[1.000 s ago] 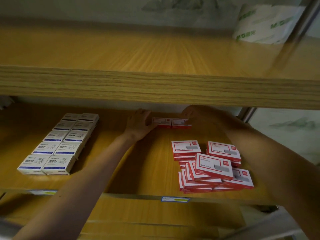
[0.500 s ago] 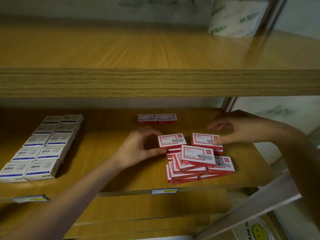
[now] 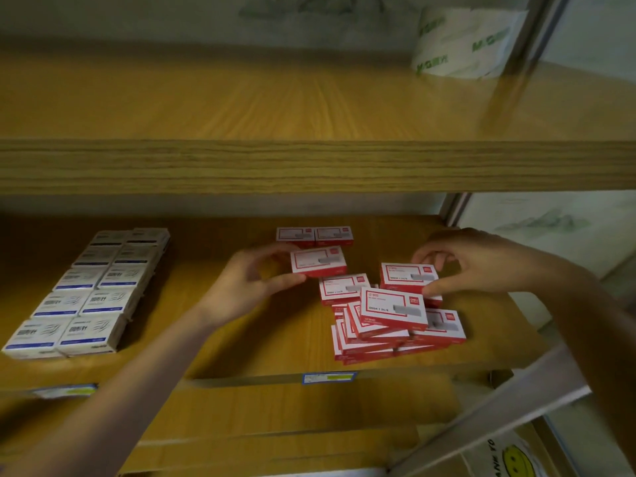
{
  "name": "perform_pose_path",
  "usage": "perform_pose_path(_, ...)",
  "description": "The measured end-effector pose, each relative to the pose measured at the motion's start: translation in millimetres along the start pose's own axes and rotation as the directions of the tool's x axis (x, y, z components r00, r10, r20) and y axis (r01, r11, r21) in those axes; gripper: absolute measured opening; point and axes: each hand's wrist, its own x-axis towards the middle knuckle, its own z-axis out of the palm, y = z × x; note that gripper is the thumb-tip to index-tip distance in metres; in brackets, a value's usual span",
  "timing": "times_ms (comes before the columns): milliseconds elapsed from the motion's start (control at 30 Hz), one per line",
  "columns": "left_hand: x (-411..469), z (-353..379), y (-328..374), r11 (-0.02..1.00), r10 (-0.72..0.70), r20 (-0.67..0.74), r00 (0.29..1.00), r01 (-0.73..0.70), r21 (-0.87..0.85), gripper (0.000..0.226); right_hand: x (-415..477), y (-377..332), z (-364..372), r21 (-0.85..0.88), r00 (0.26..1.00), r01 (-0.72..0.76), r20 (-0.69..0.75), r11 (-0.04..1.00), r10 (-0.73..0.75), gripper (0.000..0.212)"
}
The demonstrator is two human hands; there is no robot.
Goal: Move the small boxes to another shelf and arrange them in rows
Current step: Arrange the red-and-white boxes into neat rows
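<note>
The fingers [image 3: 275,251] of the left hand [image 3: 241,287] are curled over the far edge of one red box [image 3: 318,261], and the thumb [image 3: 289,279] presses on its near edge, so the box is clamped between them. This box is level, with its white face up, just in front of a pair of red boxes [image 3: 315,235] that lie side by side near the back edge of the middle shelf [image 3: 241,349]. I cannot tell if the held box touches the shelf or is a little above it.

The right hand [image 3: 481,263] pinches a second red box [image 3: 407,275] in the same way: fingertips on the far edge, thumb on the near right corner. That box lies on the back of the pile [image 3: 389,325], a loose heap of red boxes near the front right corner of the shelf, several of them tilted and overlapping.

Near the left edge of the same shelf, white-and-blue boxes [image 3: 89,294] stand in two tidy rows from front to back. A label [image 3: 328,377] is on the front edge of the shelf. At the back right corner of the upper shelf [image 3: 275,98] is a white package [image 3: 461,43] with green letters. Low at the right is a bag [image 3: 512,459] with a yellow smiling face.
</note>
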Motion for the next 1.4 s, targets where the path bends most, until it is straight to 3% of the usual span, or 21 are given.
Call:
perform_pose_path(267,23,-17,-29,0.978,-0.128,-0.095,0.987,0.141,0.152,0.036,43,-18,-15,0.081,0.997,0.048,-0.065,0.996,-0.043,0.047)
perform_pose_path(400,36,-14,-43,0.956,-0.157,-0.053,0.986,0.165,0.242,0.042,82,-23,-4,-0.025,0.987,0.117,-0.107,0.993,-0.119,0.045)
perform_pose_path(500,40,-7,-50,0.948,-0.199,-0.039,0.979,0.202,0.246,0.046,104,-22,10,-0.064,0.990,0.106,-0.084,0.992,-0.111,0.047)
perform_pose_path(667,43,-3,-55,0.945,-0.168,-0.130,0.977,0.197,0.262,0.045,116,-19,29,-0.021,0.996,0.086,-0.029,0.996,-0.086,0.046)
perform_pose_path(967,45,1,-63,0.948,-0.160,-0.189,0.969,0.204,0.243,0.043,123,-22,38,0.035,0.978,0.134,-0.167,0.990,-0.127,0.033)
perform_pose_path(1400,49,0,-57,0.955,-0.157,-0.196,0.968,0.199,0.219,0.037,127,-23,42,0.016,0.975,0.080,-0.208,0.997,-0.075,0.028)
